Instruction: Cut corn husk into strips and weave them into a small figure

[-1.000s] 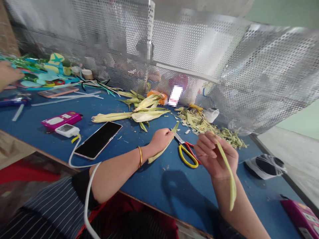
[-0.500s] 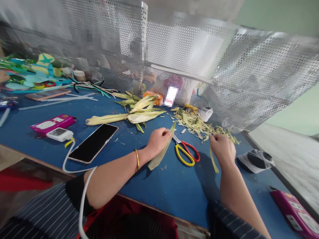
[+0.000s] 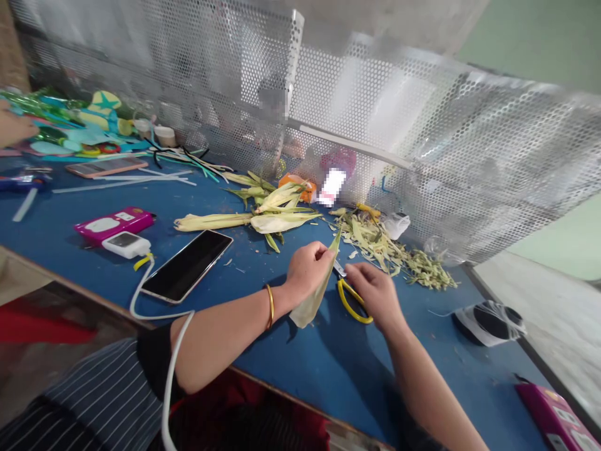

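My left hand [image 3: 307, 270] is closed in a pinch on a pale green corn husk [image 3: 312, 304], which hangs down with its pointed tip sticking up past the fingers. My right hand [image 3: 373, 291] hovers over the scissors [image 3: 352, 308], fingers loosely bent and apart, with nothing visible in them. It covers the red handle; the yellow handle and part of the blades still show. Behind my left hand lies a bunch of corn husks [image 3: 282, 220]. A heap of shredded husk strips [image 3: 369, 241] spreads beyond my right hand.
On the left lie a black-screened phone [image 3: 188, 266], a magenta device [image 3: 115, 224] and a small white device [image 3: 126, 244] on a white cable [image 3: 171, 369]. A black-and-white wrapped object [image 3: 488, 322] sits at right. Perforated metal screens [image 3: 352, 94] stand behind the blue table [image 3: 300, 363].
My right hand has moved left from beside the husk heap to over the scissors, and the thin husk strip it held is gone from it. My left hand keeps its husk.
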A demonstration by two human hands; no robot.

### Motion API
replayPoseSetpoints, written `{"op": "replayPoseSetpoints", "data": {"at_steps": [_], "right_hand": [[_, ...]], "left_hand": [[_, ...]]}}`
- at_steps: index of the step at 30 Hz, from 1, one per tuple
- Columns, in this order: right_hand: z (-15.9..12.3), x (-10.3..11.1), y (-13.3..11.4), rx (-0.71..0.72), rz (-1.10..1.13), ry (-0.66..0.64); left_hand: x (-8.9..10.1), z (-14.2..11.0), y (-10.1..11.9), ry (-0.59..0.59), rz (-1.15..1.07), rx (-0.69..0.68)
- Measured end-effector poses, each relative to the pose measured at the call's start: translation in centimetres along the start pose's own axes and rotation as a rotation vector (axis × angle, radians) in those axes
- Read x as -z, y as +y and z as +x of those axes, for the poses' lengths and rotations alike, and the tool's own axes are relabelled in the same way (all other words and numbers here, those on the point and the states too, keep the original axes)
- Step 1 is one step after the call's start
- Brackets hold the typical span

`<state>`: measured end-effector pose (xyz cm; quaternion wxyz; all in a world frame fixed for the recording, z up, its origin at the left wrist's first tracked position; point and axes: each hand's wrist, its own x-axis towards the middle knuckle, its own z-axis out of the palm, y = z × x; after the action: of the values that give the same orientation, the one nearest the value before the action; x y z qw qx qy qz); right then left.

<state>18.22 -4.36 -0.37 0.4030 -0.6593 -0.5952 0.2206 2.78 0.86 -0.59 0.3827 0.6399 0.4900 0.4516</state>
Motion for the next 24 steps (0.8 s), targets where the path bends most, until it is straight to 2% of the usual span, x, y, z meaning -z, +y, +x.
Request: {"op": "replayPoseSetpoints", "data": {"at_steps": [1,3,6,8,10,16,18,19,21,24], "right_hand": [[-0.6,-1.1,-0.5,-0.008,0.136,-0.106],[-1.6,-2.8,-1.2,-0.036,0.304,-0.229],[-2.0,-3.7,-1.1,-0.112,0.396,-0.282],[-1.8,-3.3,-0.8,-0.130,0.425,-0.230],[-1.4,-2.6,-0.6,-0.114,0.446,-0.130],[-0.5,-0.9,-0.5,-0.095,0.491,0.155],[-0.2,-0.5,-0.6,-0.096,0.524,0.209],[-0.2,-0.4,-0.7,-0.098,0.541,0.219],[-0.1,-0.3,-0.8,-0.120,0.562,0.188],[-0.2,-0.4,-0.9,-0.183,0.549,0.051]], "left_hand": [[0.0,0.0,0.0,0.017,-0.003,-0.013],[0.1,0.1,0.0,0.041,-0.017,-0.034],[0.2,0.5,0.0,0.068,-0.050,-0.051],[0.3,0.7,0.0,0.065,-0.111,-0.047],[0.3,0.7,0.2,-0.012,-0.207,0.005],[0.1,-0.3,0.8,-0.470,-0.359,0.256],[0.1,-0.6,0.8,-0.553,-0.368,0.274],[0.1,-0.6,0.9,-0.559,-0.363,0.274],[0.1,-0.6,0.9,-0.497,-0.342,0.263],[0.2,-0.4,1.1,-0.358,-0.332,0.243]]}}
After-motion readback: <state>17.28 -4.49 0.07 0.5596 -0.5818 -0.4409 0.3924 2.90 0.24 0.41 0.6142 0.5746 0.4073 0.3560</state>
